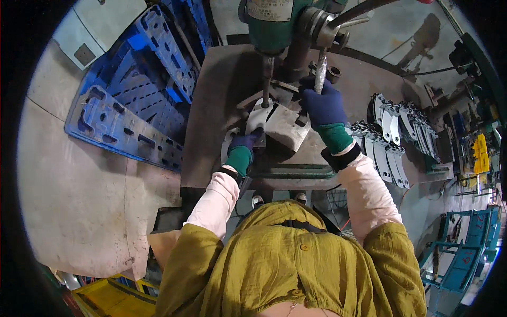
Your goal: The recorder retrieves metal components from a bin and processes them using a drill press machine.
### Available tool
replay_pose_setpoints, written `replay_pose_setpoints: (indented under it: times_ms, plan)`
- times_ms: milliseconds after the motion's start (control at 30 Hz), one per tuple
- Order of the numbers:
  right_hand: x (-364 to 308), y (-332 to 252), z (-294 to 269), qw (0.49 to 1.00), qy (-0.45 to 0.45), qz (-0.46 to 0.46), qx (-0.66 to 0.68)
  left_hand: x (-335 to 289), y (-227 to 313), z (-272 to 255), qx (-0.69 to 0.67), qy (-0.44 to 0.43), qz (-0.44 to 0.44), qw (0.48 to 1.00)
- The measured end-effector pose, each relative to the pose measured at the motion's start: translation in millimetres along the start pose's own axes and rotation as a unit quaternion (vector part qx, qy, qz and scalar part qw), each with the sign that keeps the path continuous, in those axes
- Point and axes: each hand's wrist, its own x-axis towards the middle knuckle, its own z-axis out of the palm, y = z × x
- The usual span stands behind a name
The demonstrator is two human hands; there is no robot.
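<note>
A green drill press (270,31) stands before me, its spindle (268,76) pointing down at a flat, curved metal plate (257,119). My left hand (243,146), in a dark blue glove with a green cuff, closes on the near end of this plate, fingers partly hidden. A grey angled metal block (287,126) lies just right of the plate. My right hand (325,103), gloved alike, wraps round the pale, wrapped handle of the feed lever (320,68). The drill tip meets or hangs just over the plate's far end; I cannot tell which.
Rows of curved metal plates (388,124) lie at the right of the worktable (206,127). Blue plastic pallets (124,124) lean at the left. Blue metal racks (465,253) stand at the far right, and a yellow frame (113,298) at the lower left.
</note>
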Motion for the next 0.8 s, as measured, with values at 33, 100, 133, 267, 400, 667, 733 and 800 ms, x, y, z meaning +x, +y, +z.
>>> replay_pose_setpoints:
  times_ms: [33, 100, 133, 267, 400, 667, 733, 800]
  plan:
    - [-2, -9, 11, 1.0, -0.005, -0.023, -0.011, 22, -32, -5, 0.001, 0.022, -0.014, 1.0]
    - [-2, -10, 15, 0.997, 0.024, -0.054, -0.043, 30, -43, -3, -0.004, 0.022, -0.03, 0.999]
    - [-1, -5, 11, 0.995, 0.052, -0.067, -0.062, 20, -30, 1, -0.012, 0.007, -0.032, 0.999]
    - [6, 2, 3, 0.978, 0.121, -0.135, -0.107, -11, 8, -4, -0.049, -0.034, -0.027, 0.998]
    - [9, 0, 6, 0.964, 0.14, -0.196, -0.11, -15, 10, -11, -0.092, -0.052, -0.035, 0.994]
    - [26, 23, 6, 0.94, 0.163, -0.255, -0.159, -21, 6, -16, -0.222, -0.11, -0.07, 0.966]
    - [30, 28, 3, 0.934, 0.162, -0.275, -0.162, -28, 16, -16, -0.232, -0.107, -0.079, 0.964]
    - [26, 23, 4, 0.944, 0.152, -0.255, -0.143, -34, 24, -20, -0.225, -0.106, -0.089, 0.964]
